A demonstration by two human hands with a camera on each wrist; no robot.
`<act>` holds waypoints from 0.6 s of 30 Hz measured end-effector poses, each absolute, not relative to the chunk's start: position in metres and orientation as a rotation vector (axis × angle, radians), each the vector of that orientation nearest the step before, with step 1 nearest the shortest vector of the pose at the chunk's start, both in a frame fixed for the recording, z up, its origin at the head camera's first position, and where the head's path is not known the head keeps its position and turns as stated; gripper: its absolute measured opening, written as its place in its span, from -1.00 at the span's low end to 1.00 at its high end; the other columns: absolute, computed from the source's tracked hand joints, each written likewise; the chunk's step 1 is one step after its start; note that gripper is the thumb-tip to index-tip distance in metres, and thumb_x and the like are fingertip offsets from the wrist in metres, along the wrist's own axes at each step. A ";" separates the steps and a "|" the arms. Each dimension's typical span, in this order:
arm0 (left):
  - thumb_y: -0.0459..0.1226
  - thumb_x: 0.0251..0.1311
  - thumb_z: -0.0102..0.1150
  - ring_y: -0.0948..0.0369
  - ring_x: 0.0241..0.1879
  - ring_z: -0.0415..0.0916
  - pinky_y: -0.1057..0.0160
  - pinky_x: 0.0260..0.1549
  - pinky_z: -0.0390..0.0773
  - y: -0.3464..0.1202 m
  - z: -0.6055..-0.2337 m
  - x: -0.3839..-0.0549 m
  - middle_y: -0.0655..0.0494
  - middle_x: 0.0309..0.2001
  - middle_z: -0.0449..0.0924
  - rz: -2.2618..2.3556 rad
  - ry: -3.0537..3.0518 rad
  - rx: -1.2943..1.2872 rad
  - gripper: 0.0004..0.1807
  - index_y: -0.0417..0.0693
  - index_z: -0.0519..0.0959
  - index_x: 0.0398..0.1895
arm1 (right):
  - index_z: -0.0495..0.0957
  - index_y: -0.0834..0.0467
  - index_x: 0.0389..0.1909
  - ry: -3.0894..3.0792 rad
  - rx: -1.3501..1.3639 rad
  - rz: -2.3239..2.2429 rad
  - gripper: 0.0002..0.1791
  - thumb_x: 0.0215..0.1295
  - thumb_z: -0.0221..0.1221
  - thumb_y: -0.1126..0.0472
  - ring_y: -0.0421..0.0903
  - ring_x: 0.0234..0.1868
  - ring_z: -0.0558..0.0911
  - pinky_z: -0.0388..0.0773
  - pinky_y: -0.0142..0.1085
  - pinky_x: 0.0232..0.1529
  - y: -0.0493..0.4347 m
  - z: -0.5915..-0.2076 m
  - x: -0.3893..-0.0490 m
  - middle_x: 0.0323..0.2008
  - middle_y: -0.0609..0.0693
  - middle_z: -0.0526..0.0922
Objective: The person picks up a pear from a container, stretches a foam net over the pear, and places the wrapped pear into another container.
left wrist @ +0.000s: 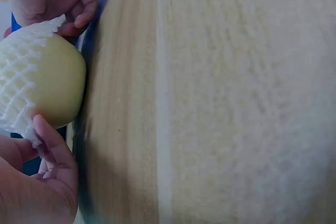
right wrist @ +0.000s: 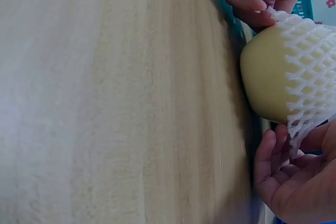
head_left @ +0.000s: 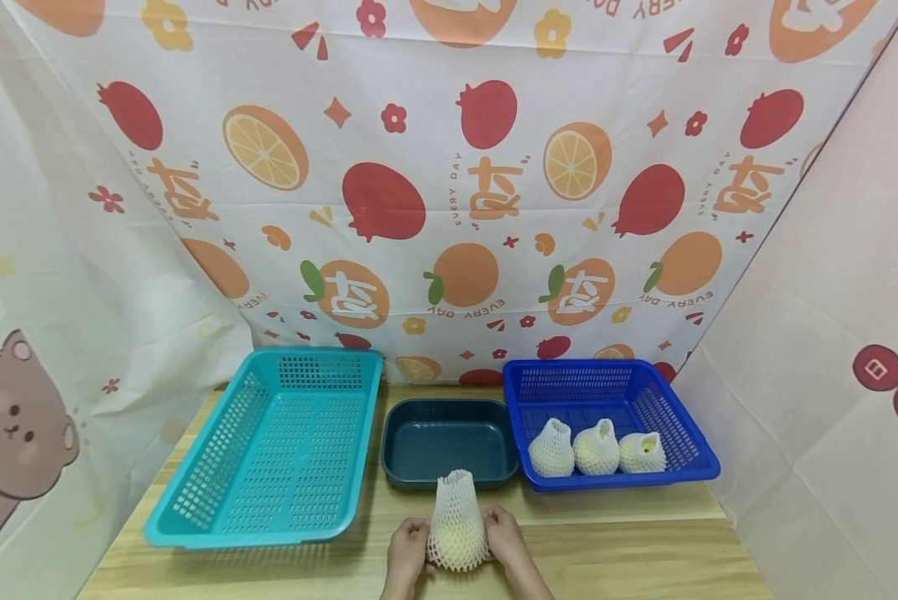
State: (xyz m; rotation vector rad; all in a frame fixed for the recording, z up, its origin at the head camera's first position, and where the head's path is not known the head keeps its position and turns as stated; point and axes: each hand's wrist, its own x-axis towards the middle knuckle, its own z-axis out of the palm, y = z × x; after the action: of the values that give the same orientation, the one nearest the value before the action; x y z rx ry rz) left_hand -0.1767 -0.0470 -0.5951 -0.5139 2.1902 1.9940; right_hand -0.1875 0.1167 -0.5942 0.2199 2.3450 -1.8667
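A round pale yellow-green fruit sits partly inside a white foam net sleeve in front of me. The sleeve's narrower end rises above the fruit, while both wrist views show the fruit's lower part bare. At one side my left hand pinches the sleeve's lower edge between thumb and fingers. Opposite it, my right hand pinches the same edge, seen close up in the right wrist view with the net between its thumb and fingers. Whether fingertips also touch the fruit, I cannot tell.
Behind the hands stands a dark teal tray. A turquoise basket is on the left of the wooden table. In the blue basket on the right lie three fruits in foam nets. A printed cloth hangs behind.
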 end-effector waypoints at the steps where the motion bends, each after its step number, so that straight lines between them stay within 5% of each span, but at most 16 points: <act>1: -0.34 0.25 -0.09 0.25 -0.70 0.34 0.31 -0.77 0.46 -0.047 -0.596 -0.177 0.02 -0.51 0.44 1.987 2.193 -0.517 -0.76 -0.41 0.48 -0.26 | 0.43 0.33 -0.39 2.342 0.214 -1.869 -0.81 0.31 -0.13 0.37 -0.13 -0.55 0.36 0.39 -0.36 -0.69 0.117 -0.595 -0.187 -0.55 0.00 0.35; 6: -0.32 0.25 -0.02 0.24 -0.61 0.39 0.26 -0.62 0.47 -0.050 -0.591 -0.179 0.06 -0.49 0.46 1.849 2.370 -0.472 -0.79 -0.36 0.50 -0.25 | 0.45 0.34 -0.35 2.298 0.209 -1.876 -0.80 0.31 -0.14 0.36 -0.17 -0.61 0.33 0.34 -0.41 -0.68 0.118 -0.597 -0.187 -0.59 -0.02 0.34; 11: -0.49 0.14 -0.03 -0.05 -0.14 0.45 0.04 -0.20 0.46 -0.057 -0.576 -0.179 -0.14 -0.18 0.49 1.839 2.482 -0.170 -0.74 -0.38 0.43 -0.09 | 0.45 0.34 -0.34 2.242 0.233 -1.879 -0.80 0.31 -0.14 0.36 -0.23 -0.68 0.28 0.32 -0.45 -0.70 0.118 -0.598 -0.188 -0.65 -0.06 0.29; 14: -0.54 0.01 -0.03 -0.29 0.08 0.24 -0.13 -0.04 0.34 -0.062 -0.567 -0.176 -0.42 0.08 0.26 1.890 2.285 0.144 -0.51 -0.46 0.23 0.09 | 0.45 0.35 -0.34 2.234 0.236 -1.880 -0.80 0.30 -0.14 0.37 -0.23 -0.68 0.29 0.35 -0.44 -0.69 0.120 -0.597 -0.188 -0.64 -0.06 0.30; 18: -0.42 0.03 0.18 -0.36 0.14 0.09 -0.22 -0.01 0.25 -0.063 -0.562 -0.175 -0.56 0.19 -0.02 1.792 2.165 0.369 -0.24 -0.47 -0.01 0.23 | 0.46 0.38 -0.32 2.220 0.244 -1.889 -0.80 0.28 -0.13 0.38 -0.23 -0.67 0.32 0.39 -0.43 -0.68 0.122 -0.596 -0.189 -0.62 -0.04 0.32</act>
State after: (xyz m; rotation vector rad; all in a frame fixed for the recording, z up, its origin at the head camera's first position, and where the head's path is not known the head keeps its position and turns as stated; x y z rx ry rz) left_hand -0.1751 -0.0628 -0.5620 0.3693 2.1648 1.7915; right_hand -0.1889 0.1221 -0.5957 0.2445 2.2205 -1.8889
